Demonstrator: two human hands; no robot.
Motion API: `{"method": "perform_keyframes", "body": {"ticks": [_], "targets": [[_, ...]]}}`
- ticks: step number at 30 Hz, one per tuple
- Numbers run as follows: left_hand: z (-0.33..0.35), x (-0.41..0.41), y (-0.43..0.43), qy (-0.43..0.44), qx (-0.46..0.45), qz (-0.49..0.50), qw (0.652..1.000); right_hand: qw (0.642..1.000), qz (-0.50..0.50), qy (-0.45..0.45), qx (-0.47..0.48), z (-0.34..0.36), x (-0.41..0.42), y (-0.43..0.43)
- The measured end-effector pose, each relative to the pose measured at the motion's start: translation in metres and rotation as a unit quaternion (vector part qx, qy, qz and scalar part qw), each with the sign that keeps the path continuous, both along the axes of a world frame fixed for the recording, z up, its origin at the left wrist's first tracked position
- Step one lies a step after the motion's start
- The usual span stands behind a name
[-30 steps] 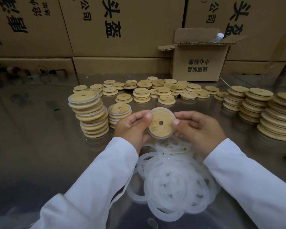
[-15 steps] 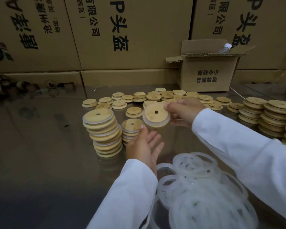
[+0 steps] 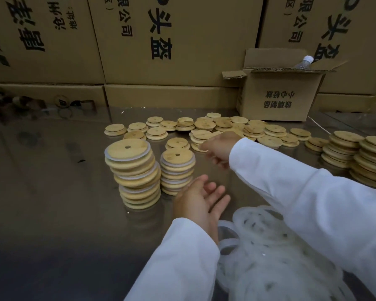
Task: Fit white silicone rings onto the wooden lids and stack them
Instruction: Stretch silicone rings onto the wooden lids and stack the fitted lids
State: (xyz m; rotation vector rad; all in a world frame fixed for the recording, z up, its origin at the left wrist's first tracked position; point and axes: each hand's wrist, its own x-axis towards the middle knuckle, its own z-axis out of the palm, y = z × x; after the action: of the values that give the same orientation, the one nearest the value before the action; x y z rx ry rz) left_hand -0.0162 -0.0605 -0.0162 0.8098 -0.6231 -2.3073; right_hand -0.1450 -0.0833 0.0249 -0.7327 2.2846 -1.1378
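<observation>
Lids (image 3: 269,141) loose behind short stack (image 3: 177,172), next one due.
Left hand (image 3: 201,198) slack, empty, near stack; right hand (image 3: 220,148) behind it, grip unclear. Take one lid only, flat.

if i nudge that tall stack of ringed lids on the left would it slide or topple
The tall stack would probably topple rather than slide: its layers sit offset, not in a straight column. The white rings between layers likely grip, so sections may shift as clumps.
</observation>
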Motion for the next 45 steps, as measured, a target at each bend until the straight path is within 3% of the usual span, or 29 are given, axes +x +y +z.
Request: {"method": "perform_keyframes", "body": {"ticks": [6,9,16,23,25,30,35,39,42,45], "targets": [[-0.005,0.001,0.001,0.018,-0.014,-0.033,0.999,0.98,-0.122,0.156,0.007,-0.01,-0.068,0.023],[-0.006,-0.001,0.001,0.022,-0.033,-0.028,0.999,0.969,-0.168,0.174,0.043,-0.024,-0.087,0.031],[-0.005,-0.003,0.003,0.024,-0.069,-0.032,0.997,0.967,-0.171,0.178,0.06,-0.046,-0.093,0.016],[-0.003,-0.004,0.0,0.0,-0.13,-0.032,0.991,0.944,-0.131,0.279,0.117,-0.037,-0.07,0.025],[0.0,-0.004,0.002,0.008,-0.142,-0.048,0.989,0.948,-0.109,0.291,0.067,-0.032,-0.057,0.041],[0.009,-0.001,0.008,0.027,-0.153,-0.091,0.984,0.933,-0.037,0.304,-0.19,-0.006,0.001,0.1],[0.013,0.01,0.014,0.066,-0.217,-0.186,0.956,0.915,0.013,0.352,-0.199,0.006,0.051,0.146],[0.015,0.018,0.022,0.061,-0.321,-0.134,0.936,0.887,0.017,0.395,-0.24,-0.008,0.071,0.158],[0.012,0.02,0.024,0.019,-0.377,-0.084,0.922,0.888,0.015,0.371,-0.273,-0.018,0.076,0.16],[0.009,0.021,0.018,-0.002,-0.371,-0.063,0.926,0.915,0.033,0.286,-0.283,-0.023,0.07,0.163]]}}
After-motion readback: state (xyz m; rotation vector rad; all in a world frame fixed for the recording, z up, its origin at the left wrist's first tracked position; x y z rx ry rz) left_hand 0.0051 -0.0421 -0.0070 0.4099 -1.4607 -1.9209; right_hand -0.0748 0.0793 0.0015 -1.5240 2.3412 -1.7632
